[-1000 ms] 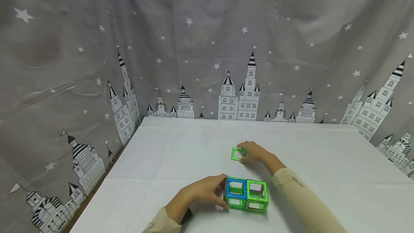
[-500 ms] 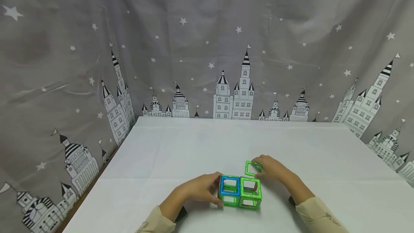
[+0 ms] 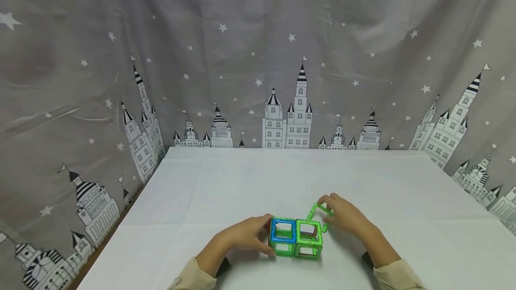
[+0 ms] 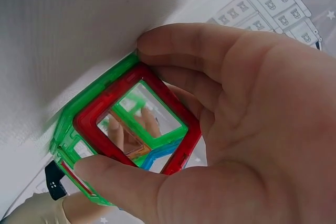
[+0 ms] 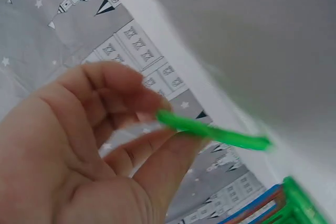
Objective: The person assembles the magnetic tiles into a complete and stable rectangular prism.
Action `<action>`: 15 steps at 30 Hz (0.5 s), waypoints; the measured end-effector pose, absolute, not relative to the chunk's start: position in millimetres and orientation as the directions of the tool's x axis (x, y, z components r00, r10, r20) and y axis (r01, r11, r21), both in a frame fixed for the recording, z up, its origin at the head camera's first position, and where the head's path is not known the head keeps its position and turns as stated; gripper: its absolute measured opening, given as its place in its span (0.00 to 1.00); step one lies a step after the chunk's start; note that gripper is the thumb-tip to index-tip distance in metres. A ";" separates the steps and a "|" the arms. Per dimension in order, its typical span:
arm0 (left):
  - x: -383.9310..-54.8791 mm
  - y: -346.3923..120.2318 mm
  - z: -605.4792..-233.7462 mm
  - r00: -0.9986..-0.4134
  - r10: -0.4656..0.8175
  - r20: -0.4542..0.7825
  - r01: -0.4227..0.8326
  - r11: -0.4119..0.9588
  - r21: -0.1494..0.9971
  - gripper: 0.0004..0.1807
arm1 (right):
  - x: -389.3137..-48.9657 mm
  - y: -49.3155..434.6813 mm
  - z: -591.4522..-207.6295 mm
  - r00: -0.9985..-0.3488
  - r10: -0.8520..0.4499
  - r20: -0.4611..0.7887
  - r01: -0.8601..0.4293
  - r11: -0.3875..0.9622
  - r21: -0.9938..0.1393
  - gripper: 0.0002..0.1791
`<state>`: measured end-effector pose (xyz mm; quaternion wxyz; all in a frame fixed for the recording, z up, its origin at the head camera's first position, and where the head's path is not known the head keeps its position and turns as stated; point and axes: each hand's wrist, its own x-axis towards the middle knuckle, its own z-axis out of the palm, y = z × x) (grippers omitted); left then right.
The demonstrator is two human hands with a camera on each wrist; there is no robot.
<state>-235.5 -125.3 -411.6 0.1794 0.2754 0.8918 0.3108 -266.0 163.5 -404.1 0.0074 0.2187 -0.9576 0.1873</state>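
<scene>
Two joined cubes of magnetic tiles [image 3: 297, 232] stand on the white table. Their tops are a blue and a green square frame, with green frames at the front. My left hand [image 3: 247, 233] grips the left cube, fingers at the back edge and thumb at the front. In the left wrist view a red square tile [image 4: 113, 94] faces the palm. Behind the right cube, my right hand [image 3: 346, 216] holds a tilted green square tile [image 3: 312, 211]. The right wrist view shows this green tile [image 5: 226, 136] edge-on, pinched between thumb and fingers; whether it touches the cubes I cannot tell.
The white table [image 3: 225, 182] stretches out behind and to both sides of the cubes. A grey curtain [image 3: 225, 57] printed with castles and stars hangs along its back and sides. Dark straps show at both wrists.
My right hand has brought the green tile nearer, from farther back on the table to behind the right cube, and tilted it. My left hand keeps its grip on the cubes.
</scene>
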 end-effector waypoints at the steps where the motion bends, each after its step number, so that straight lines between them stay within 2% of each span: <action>1: -235.7 -125.3 -411.9 -0.784 0.603 -0.150 0.380 0.656 0.652 0.37 | -264.9 165.7 -402.2 -0.899 -0.427 0.099 -0.431 0.823 -0.369 0.15; 5: -235.2 -125.3 -411.1 -0.784 0.604 -0.144 0.386 0.656 0.649 0.37 | -261.3 171.1 -396.4 -0.887 -0.455 0.081 -0.445 0.795 -0.413 0.11; 12: -234.8 -125.0 -410.6 -0.781 0.607 -0.146 0.384 0.651 0.655 0.37 | -254.2 168.3 -386.8 -0.883 -0.469 0.015 -0.427 0.790 -0.440 0.22; 15: -234.5 -124.2 -410.8 -0.783 0.603 -0.149 0.373 0.648 0.664 0.36 | -251.1 166.3 -384.9 -0.874 -0.486 -0.008 -0.436 0.790 -0.432 0.23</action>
